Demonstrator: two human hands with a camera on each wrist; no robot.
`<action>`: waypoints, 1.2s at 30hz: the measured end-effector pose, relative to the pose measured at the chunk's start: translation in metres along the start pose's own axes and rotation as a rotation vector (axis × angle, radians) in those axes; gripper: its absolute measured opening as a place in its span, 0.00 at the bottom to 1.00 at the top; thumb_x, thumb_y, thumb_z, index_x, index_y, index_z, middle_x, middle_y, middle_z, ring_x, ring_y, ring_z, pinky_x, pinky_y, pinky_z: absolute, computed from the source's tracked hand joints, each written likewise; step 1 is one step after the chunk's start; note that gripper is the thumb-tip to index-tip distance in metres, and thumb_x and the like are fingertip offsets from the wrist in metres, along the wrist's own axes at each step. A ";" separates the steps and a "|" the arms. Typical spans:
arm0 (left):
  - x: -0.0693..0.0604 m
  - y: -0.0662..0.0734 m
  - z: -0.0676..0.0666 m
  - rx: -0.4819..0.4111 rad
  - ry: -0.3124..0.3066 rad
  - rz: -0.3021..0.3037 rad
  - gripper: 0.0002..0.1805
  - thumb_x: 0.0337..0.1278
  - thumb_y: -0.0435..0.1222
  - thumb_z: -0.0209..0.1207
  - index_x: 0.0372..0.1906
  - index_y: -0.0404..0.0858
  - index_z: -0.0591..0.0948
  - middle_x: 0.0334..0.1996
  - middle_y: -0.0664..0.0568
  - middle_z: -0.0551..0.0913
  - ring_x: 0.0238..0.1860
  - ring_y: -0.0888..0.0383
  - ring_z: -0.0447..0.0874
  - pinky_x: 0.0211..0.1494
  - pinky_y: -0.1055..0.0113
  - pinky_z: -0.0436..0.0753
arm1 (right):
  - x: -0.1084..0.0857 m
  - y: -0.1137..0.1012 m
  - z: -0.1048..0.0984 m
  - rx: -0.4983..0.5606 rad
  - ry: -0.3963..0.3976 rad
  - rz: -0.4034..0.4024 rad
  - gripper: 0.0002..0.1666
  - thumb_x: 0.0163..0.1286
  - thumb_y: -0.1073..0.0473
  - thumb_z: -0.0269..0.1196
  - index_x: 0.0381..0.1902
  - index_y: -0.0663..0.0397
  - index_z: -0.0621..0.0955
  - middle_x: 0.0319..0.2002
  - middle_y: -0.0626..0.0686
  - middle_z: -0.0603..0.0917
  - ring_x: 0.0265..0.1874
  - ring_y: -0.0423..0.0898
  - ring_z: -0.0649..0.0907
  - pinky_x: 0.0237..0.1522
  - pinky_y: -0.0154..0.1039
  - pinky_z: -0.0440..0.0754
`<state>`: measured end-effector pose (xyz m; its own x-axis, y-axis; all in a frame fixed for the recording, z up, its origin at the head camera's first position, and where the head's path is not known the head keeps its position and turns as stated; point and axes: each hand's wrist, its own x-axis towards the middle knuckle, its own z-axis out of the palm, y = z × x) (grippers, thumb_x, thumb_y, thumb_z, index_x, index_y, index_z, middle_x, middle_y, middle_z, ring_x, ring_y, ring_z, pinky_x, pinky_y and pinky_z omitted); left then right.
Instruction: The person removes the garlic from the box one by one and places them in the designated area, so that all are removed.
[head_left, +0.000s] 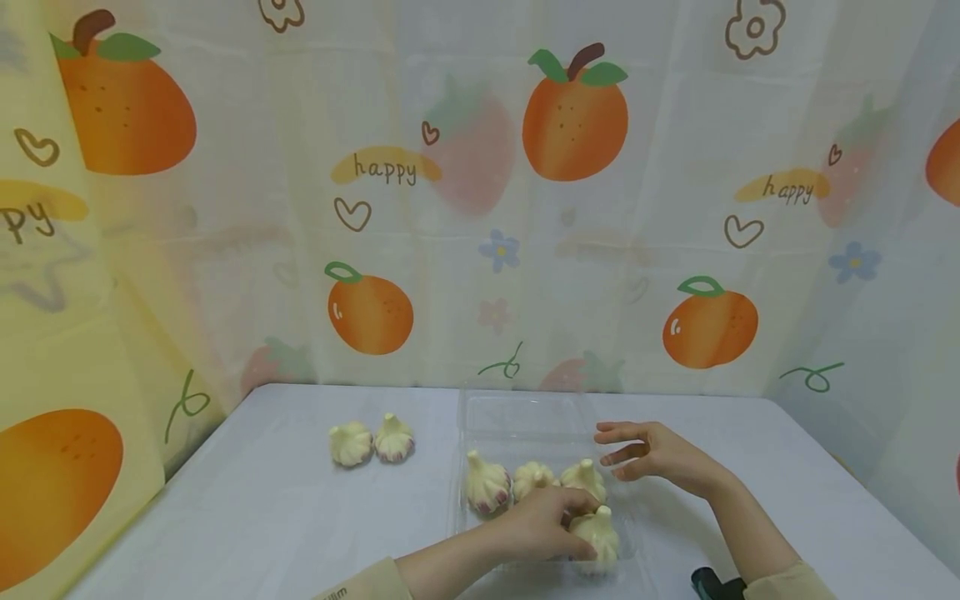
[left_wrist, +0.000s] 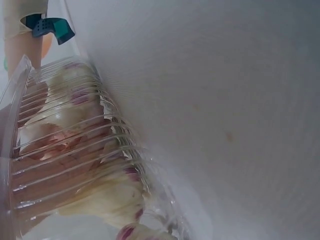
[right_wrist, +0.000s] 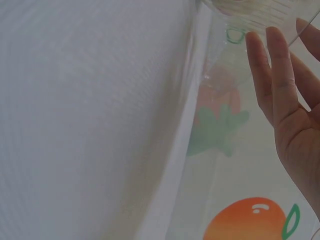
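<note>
While the left hand (head_left: 542,525) was in at the front right of a clear plastic container (head_left: 525,443), its fingers and thumb were wrapped round a garlic bulb (head_left: 597,535). That bulb's stem pointed up, so its long axis ran pretty much upright, maybe leaning a touch. Three more bulbs (head_left: 487,482) made a row behind it, stems up as well, and another pair (head_left: 372,442) sat side by side on the white surface (head_left: 285,508), left of the container.

The right hand (head_left: 648,452) held nothing, fingers loosely spread over by the container's right side. Couldn't tell if they touched the plastic.

Hard-to-see stuff: the left hand covered the lower part of the middle bulb in the row plus some of the held one, and the container's clear edges kinda melted into the surface. A dark piece (head_left: 716,585) by the right sleeve (head_left: 791,583) got cut off at the bottom.

The left wrist view gave what the head one didn't: a ribbed wall, with purple-blotched bulbs and fingers smeared behind the ridges. The right wrist view had no held bulb I could make out, but showed the right palm properly.
</note>
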<state>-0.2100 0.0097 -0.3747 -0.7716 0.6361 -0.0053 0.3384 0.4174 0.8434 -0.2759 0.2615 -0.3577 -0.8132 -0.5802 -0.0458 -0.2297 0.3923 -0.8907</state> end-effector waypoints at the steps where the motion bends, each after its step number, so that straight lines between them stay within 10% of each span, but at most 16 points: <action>1: 0.000 0.000 0.000 -0.004 -0.001 0.000 0.22 0.46 0.32 0.70 0.51 0.44 0.83 0.47 0.54 0.88 0.38 0.70 0.79 0.41 0.77 0.78 | 0.000 0.000 0.000 -0.002 0.000 0.000 0.35 0.65 0.63 0.63 0.67 0.71 0.69 0.76 0.71 0.55 0.60 0.60 0.81 0.51 0.33 0.83; 14: -0.002 0.002 0.001 -0.141 0.009 0.019 0.18 0.48 0.30 0.70 0.49 0.39 0.85 0.56 0.45 0.84 0.18 0.68 0.75 0.26 0.79 0.81 | -0.001 -0.003 0.001 -0.002 0.002 0.003 0.36 0.64 0.62 0.64 0.67 0.71 0.69 0.76 0.71 0.54 0.60 0.61 0.81 0.51 0.34 0.83; 22: 0.001 0.002 0.001 -0.092 0.025 0.069 0.14 0.48 0.34 0.71 0.43 0.40 0.87 0.19 0.59 0.77 0.15 0.70 0.70 0.21 0.82 0.71 | 0.000 -0.002 0.001 -0.009 0.001 0.002 0.36 0.64 0.62 0.64 0.67 0.71 0.69 0.76 0.71 0.55 0.60 0.61 0.81 0.52 0.35 0.83; 28: 0.000 0.005 -0.001 0.019 0.071 0.072 0.14 0.48 0.38 0.72 0.44 0.47 0.87 0.48 0.58 0.88 0.33 0.71 0.80 0.35 0.77 0.79 | 0.000 -0.002 0.000 -0.007 0.000 -0.001 0.36 0.64 0.62 0.64 0.67 0.71 0.69 0.76 0.71 0.54 0.60 0.61 0.81 0.51 0.34 0.83; 36: 0.001 0.010 -0.006 -0.033 0.102 0.044 0.15 0.49 0.40 0.71 0.46 0.48 0.87 0.54 0.54 0.86 0.37 0.69 0.84 0.34 0.75 0.83 | 0.000 -0.001 0.000 -0.014 0.007 -0.001 0.35 0.63 0.61 0.64 0.67 0.70 0.70 0.76 0.70 0.56 0.60 0.59 0.82 0.52 0.36 0.82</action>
<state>-0.2103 0.0107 -0.3633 -0.8074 0.5837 0.0856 0.3567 0.3674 0.8590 -0.2757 0.2609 -0.3574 -0.8170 -0.5751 -0.0418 -0.2377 0.4019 -0.8843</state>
